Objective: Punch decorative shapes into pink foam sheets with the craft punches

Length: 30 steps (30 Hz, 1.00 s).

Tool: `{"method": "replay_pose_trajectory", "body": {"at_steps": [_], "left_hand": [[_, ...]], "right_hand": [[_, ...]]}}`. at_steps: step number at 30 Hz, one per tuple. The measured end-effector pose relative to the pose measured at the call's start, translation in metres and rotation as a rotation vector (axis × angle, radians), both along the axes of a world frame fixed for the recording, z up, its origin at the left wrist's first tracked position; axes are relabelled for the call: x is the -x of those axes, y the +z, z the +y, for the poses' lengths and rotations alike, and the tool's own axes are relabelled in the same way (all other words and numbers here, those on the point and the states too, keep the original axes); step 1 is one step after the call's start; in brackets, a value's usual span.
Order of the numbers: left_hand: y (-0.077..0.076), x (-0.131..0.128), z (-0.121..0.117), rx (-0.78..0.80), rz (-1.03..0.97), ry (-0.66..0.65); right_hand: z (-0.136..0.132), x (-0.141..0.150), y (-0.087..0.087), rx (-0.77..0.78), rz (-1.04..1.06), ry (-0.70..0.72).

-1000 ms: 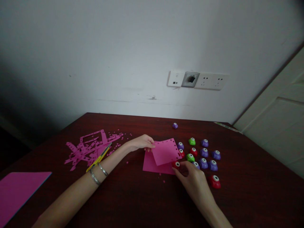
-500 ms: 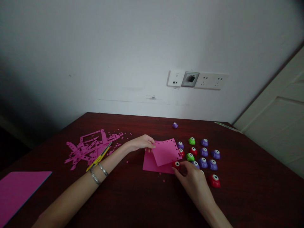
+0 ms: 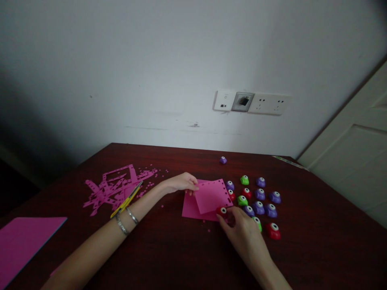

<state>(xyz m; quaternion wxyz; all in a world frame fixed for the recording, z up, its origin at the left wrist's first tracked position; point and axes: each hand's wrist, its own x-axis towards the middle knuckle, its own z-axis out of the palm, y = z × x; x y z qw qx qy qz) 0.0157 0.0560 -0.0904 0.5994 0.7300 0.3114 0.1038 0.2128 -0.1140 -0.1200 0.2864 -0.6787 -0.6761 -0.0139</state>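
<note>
A pink sheet of paper (image 3: 211,196), with small holes along its top and right edges, is pinched at its upper left corner by my left hand (image 3: 185,183). Under it lies a second pink sheet (image 3: 189,208), flat on the table. My right hand (image 3: 246,229) is closed around a red craft punch (image 3: 222,211) with a white and black round top, at the lower right corner of the upper sheet. More punches stand just right of the sheets: green ones (image 3: 242,200), purple ones (image 3: 259,207) and red ones (image 3: 273,230). A green punch (image 3: 258,223) is partly hidden behind my right hand.
Left of my forearm lie a heap of punched pink strips (image 3: 109,191), tiny paper bits (image 3: 148,185) and a yellow utility knife (image 3: 126,200). A larger pink sheet (image 3: 27,241) is at the front left. One purple punch (image 3: 223,160) stands near the wall (image 3: 169,80).
The red punch and my right hand have shifted slightly left and down along the sheet's bottom edge, uncovering a green punch. The upper sheet has dipped a little.
</note>
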Motion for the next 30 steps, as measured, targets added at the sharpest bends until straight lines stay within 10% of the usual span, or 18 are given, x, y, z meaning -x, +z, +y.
{"method": "replay_pose_trajectory", "body": {"at_steps": [23,30], "left_hand": [[-0.007,-0.002,0.000,-0.168,0.073,-0.076],[0.011,-0.004,-0.014,-0.773,0.311,0.057]], "right_hand": [[0.000,0.023,0.001,0.031,-0.040,0.048],[0.002,0.013,0.000,0.097,0.058,0.100]]}}
